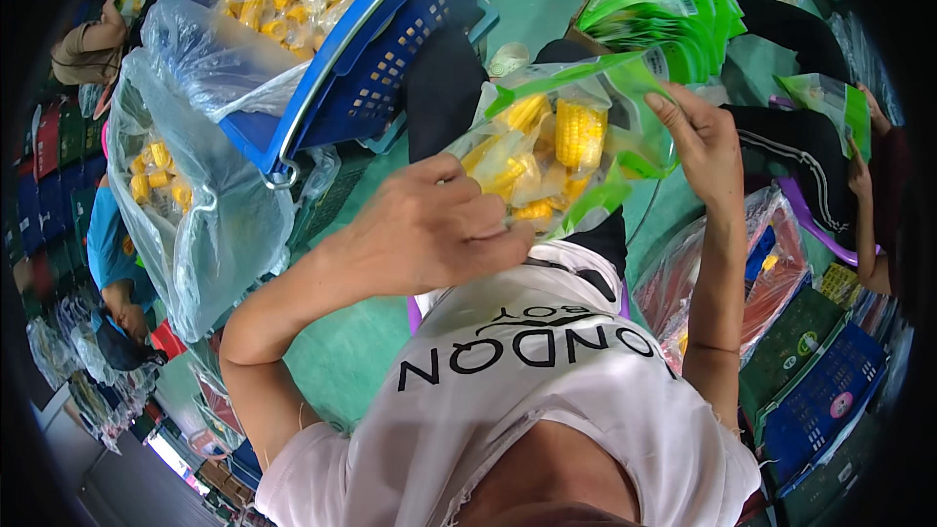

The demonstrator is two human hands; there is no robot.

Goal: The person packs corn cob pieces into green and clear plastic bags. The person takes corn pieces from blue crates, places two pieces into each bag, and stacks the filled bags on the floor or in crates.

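A clear plastic bag with green printed panels (637,88) is stretched between my two hands, above my lap. Inside it lie several pieces of corn cob (580,133), some wrapped in clear film. My right hand (703,139) pinches the green right end of the bag between thumb and fingers. With curled fingers, my left hand (446,227) grips the bag's left end, and its back hides that part of the bag.
At upper left, a blue perforated basket (373,66) lined with plastic holds wrapped corn pieces. A carton of green bags (651,22) stands ahead. To the right, a co-worker's hand (864,172) holds a similar bag. Stacked crates (827,395) stand at lower right.
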